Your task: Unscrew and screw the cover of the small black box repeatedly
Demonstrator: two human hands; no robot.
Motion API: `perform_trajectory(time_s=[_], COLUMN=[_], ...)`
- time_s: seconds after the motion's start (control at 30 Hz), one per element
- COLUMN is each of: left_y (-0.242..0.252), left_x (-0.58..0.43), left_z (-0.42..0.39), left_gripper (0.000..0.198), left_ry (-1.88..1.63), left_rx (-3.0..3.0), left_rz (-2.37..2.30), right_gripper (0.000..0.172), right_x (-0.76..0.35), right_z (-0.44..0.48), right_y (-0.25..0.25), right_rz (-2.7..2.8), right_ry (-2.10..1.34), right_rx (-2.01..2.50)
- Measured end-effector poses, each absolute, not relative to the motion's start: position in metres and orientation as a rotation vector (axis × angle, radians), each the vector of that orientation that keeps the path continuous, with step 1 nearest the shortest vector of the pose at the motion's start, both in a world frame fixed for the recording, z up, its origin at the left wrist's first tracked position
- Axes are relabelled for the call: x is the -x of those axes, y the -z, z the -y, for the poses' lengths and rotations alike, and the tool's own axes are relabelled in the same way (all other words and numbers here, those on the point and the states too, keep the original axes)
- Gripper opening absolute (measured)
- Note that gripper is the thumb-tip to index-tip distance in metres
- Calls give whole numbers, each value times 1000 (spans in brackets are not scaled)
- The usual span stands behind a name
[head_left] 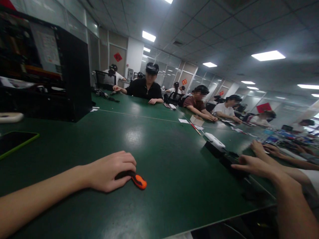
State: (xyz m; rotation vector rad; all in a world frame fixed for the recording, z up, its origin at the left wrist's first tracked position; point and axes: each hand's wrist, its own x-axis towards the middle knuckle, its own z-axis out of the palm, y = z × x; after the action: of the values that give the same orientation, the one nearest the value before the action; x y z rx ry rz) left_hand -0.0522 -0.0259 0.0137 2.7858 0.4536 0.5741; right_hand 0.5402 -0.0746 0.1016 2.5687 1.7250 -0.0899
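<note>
My left hand rests on the green tabletop, closed around a screwdriver with an orange and black handle. The handle's end sticks out past my fingers toward the right; the rest of the tool is hidden under the palm. Over on the right, my right hand reaches across the table's edge to a dark black object. Its fingers are blurred, and whether they grip that object or only lie over it cannot be made out. Just beyond sits a white device on a black box.
An open black computer case stands at the left, near a green-edged phone. A small cardboard box and a red pencil-like stick lie farther back. Other people sit around the green table; a neighbour's hands are close to my right arm.
</note>
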Motion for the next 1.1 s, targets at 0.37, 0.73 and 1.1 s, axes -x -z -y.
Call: perform_trajectory(time_s=[0.37, 0.73, 1.1], left_y=[-2, -1, -6], left_x=[47, 40, 35], left_z=[22, 34, 40], left_gripper=[24, 22, 19], left_ry=[-618, -993, -1145], left_rx=[-2711, -2453, -2394], left_rz=[-567, -725, -724], right_gripper=[14, 18, 40], right_x=[-488, -281, -197], right_z=[102, 79, 52], right_y=[-123, -115, -58], right_rz=[-1820, -2681, -3134], right_ry=[276, 260, 381], right_rx=[-2388, -1571, -872])
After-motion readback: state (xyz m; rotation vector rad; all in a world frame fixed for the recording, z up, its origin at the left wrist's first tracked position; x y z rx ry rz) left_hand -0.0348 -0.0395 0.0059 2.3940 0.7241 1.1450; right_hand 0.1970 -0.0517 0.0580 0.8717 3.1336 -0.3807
